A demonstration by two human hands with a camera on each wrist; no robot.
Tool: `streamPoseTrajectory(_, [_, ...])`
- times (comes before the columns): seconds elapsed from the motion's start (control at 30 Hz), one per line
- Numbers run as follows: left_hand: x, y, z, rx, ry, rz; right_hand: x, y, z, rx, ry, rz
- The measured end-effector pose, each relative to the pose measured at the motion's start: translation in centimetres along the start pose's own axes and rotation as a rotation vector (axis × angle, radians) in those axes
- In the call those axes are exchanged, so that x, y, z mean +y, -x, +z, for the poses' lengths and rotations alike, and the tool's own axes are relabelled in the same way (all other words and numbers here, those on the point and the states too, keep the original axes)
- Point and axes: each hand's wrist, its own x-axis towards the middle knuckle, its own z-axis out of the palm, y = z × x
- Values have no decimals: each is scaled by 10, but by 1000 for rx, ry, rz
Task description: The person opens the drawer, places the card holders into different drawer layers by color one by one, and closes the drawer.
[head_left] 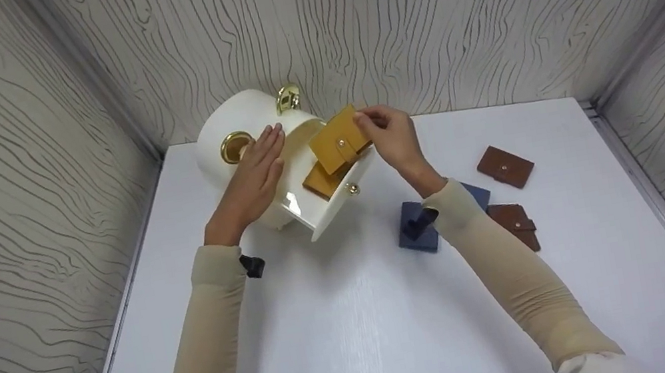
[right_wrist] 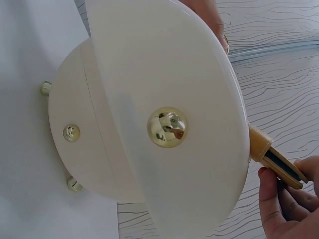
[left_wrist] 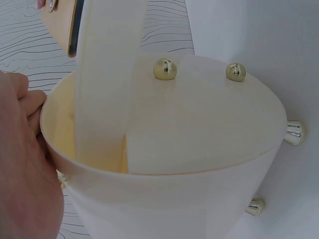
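Observation:
A white rounded box (head_left: 242, 108) with gold fittings stands at the back, its drawer (head_left: 303, 210) pulled out. My left hand (head_left: 251, 183) rests on top of the box with its fingers straight. Over the drawer, my right hand (head_left: 394, 139) pinches a yellow wallet (head_left: 334, 135) by its far right edge. Another yellow wallet (head_left: 319, 182) lies in the drawer, partly hidden under the held one. The right wrist view shows thumb and fingers on the held wallet (right_wrist: 276, 162), beside the drawer front (right_wrist: 199, 89) and its gold knob (right_wrist: 168, 127).
Two brown wallets, one farther back (head_left: 505, 167) and one nearer (head_left: 517, 227), lie on the white table (head_left: 345, 340) at right. Blue wallets (head_left: 417, 226) lie by my right forearm, partly covered by it. Patterned panels (head_left: 347, 29) enclose the table behind and at the sides.

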Motion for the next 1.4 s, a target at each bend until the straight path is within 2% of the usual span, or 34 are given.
streamPoseTrajectory(0.57, [-2, 2, 1, -9, -4, -13, 4, 3, 14, -147, 81, 16])
streamPoseTrajectory(0.87, [-1, 1, 1, -3, -5, 1, 4, 5, 13, -207, 186, -61])
streamPoseTrajectory(0.97, [-1, 1, 1, -2, -2, 4, 5, 5, 14, -199, 217, -85])
streamPoseTrajectory(1.13, [-2, 1, 2, -8, -7, 6, 7, 6, 14, -164, 212, -109])
streamPoseTrajectory(1.4, [-2, 1, 2, 9, -3, 15, 8, 9, 10, -136, 205, -97])
